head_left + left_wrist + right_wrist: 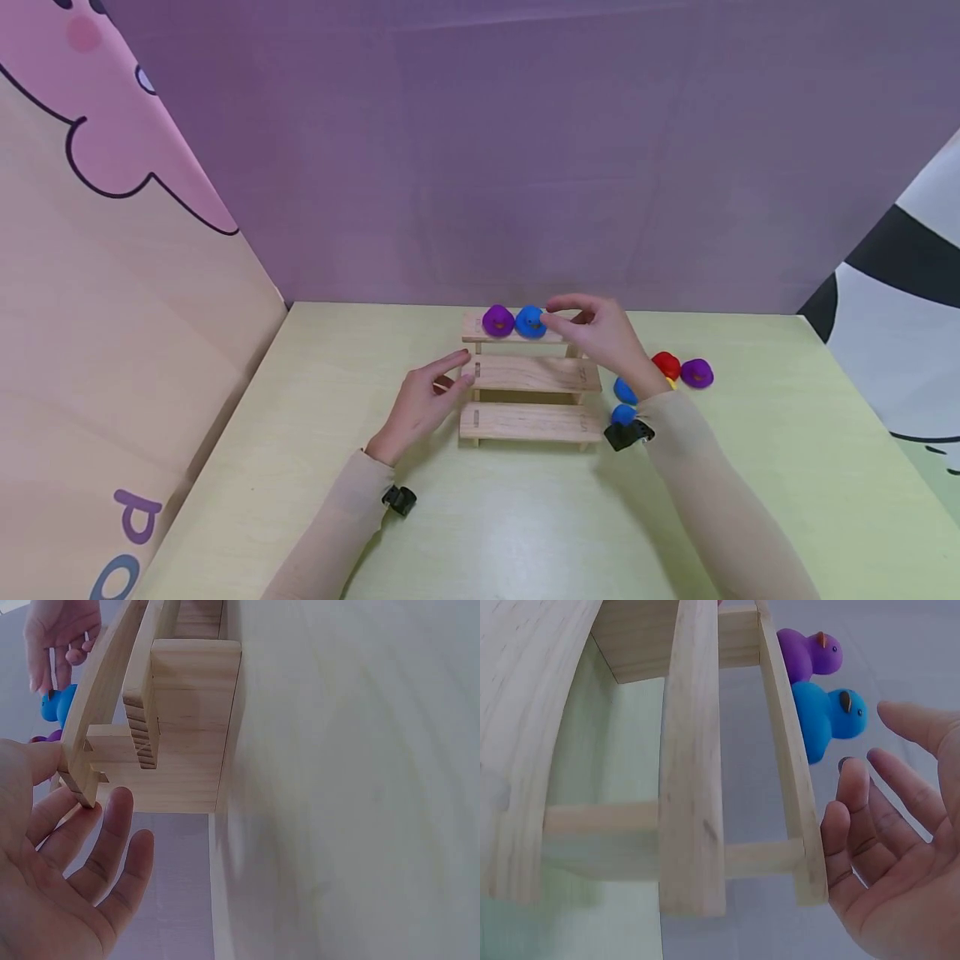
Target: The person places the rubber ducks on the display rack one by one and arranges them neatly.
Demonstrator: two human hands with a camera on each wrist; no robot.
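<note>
A three-step wooden rack (536,374) stands on the table. On its top step sit a purple toy duck (498,321) and a blue toy duck (531,322) side by side; both also show in the right wrist view. My right hand (600,333) is at the blue duck's right side, above the step. In the right wrist view that hand's fingers are spread and bent a little, with a gap to the duck and nothing held. My left hand (423,404) holds the left end of the middle step (84,776), thumb on one face and fingertips on the other.
Right of the rack, partly behind my right forearm, lie more toys: a red one (666,364), a purple one (697,373), two blue ones (623,414) and a bit of yellow. A purple cloth wall (525,167) rises behind the table (510,533).
</note>
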